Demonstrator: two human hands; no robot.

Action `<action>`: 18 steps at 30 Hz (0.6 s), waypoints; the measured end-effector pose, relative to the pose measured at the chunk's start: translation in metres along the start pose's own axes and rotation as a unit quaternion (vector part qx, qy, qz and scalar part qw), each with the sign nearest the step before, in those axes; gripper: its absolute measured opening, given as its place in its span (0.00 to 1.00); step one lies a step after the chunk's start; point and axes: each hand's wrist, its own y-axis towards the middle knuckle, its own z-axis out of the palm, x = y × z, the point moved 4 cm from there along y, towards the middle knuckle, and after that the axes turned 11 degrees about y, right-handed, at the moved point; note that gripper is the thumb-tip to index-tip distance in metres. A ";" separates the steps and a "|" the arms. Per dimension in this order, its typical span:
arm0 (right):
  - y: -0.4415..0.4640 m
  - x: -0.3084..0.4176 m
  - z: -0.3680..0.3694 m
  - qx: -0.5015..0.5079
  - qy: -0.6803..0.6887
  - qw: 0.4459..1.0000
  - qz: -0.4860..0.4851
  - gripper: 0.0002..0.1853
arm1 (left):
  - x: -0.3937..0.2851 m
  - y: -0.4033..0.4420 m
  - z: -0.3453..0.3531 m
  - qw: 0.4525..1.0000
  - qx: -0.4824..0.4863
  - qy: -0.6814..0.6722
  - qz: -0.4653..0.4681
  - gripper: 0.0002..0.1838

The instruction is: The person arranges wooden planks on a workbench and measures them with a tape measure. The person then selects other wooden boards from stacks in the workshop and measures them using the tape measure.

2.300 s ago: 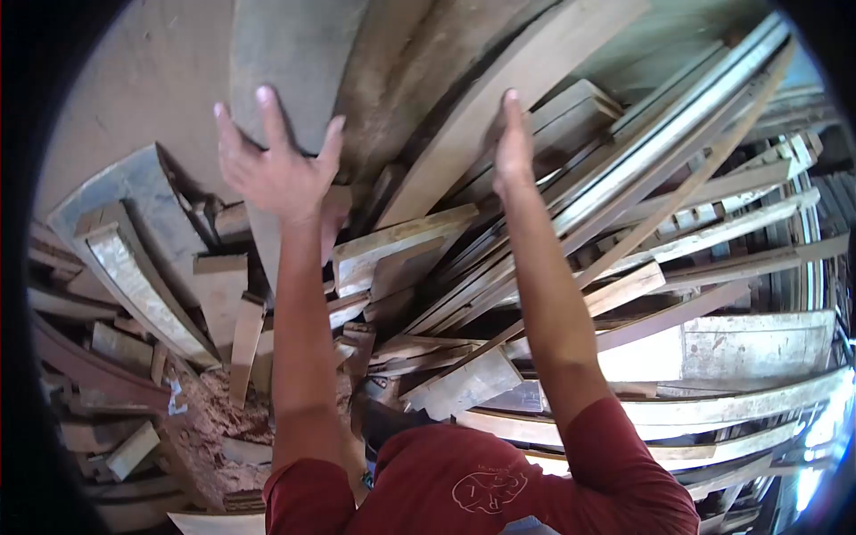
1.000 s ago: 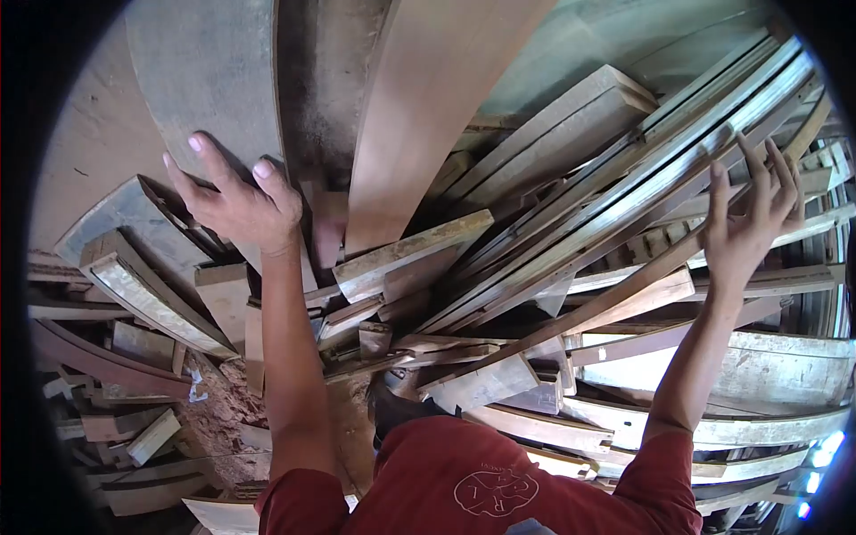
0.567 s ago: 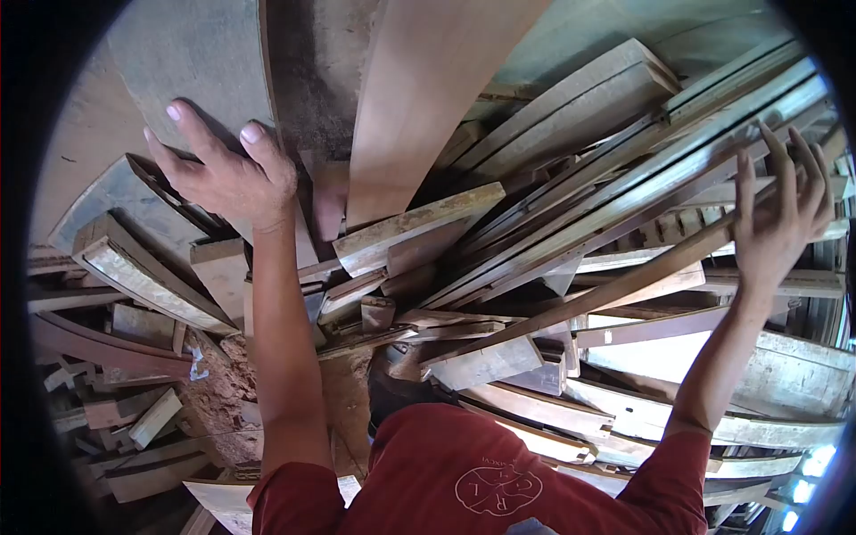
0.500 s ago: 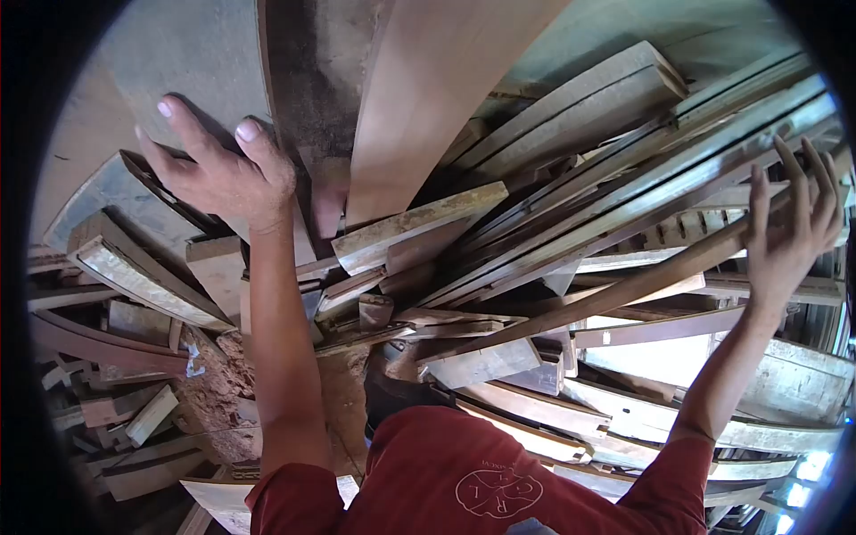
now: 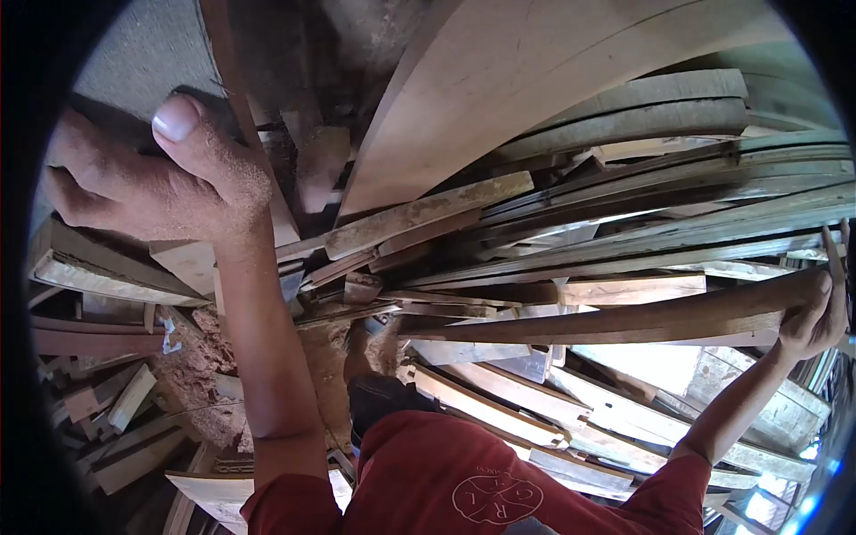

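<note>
Timber stacks [image 5: 517,390] crowd this sawdusty floor [image 5: 201,366] as the right hand [image 5: 813,316] grips a long plank [image 5: 606,323] near the stacks' right edge, the left hand [image 5: 156,183] at a grey board [image 5: 147,53], grasp unclear: apparently a plank-handling step, any next move calling for clearance.

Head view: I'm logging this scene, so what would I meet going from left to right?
Left hand, small pinkish block, long dark board, then the right hand at that board's right end.

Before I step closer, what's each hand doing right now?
Left hand: open, at the grey board; contact unclear.
Right hand: closed, holding the long brown plank.
</note>
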 end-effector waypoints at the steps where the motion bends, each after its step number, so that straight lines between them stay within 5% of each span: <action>1: -0.003 -0.004 -0.001 -0.003 0.000 1.000 -0.011 0.27 | 0.002 0.000 0.001 1.000 -0.004 -0.003 0.012 0.42; 8: -0.016 -0.025 0.000 -0.072 0.029 0.996 -0.042 0.27 | -0.009 0.001 -0.006 0.999 0.019 0.004 -0.045 0.43; 9: 0.008 -0.005 0.006 0.041 -0.151 0.959 0.237 0.27 | -0.009 0.004 -0.007 0.999 0.011 -0.006 -0.041 0.41; 12: 0.013 0.009 0.001 0.070 -0.207 0.931 0.291 0.27 | -0.012 0.009 -0.012 0.999 0.000 -0.001 -0.035 0.39; 13: 0.013 0.011 0.000 0.068 -0.194 0.937 0.284 0.27 | -0.015 0.012 -0.016 1.000 0.022 -0.008 -0.015 0.39; 14: -0.015 -0.008 -0.006 -0.067 -0.042 0.996 0.028 0.27 | -0.021 0.013 -0.018 1.000 0.013 0.003 -0.020 0.38; 16: -0.017 0.001 -0.007 -0.064 -0.066 0.996 -0.002 0.26 | -0.022 0.015 -0.019 1.000 0.008 -0.003 -0.029 0.38; 18: -0.012 0.039 0.003 -0.009 -0.075 0.997 0.028 0.15 | -0.022 0.015 -0.018 0.999 -0.003 -0.013 -0.031 0.38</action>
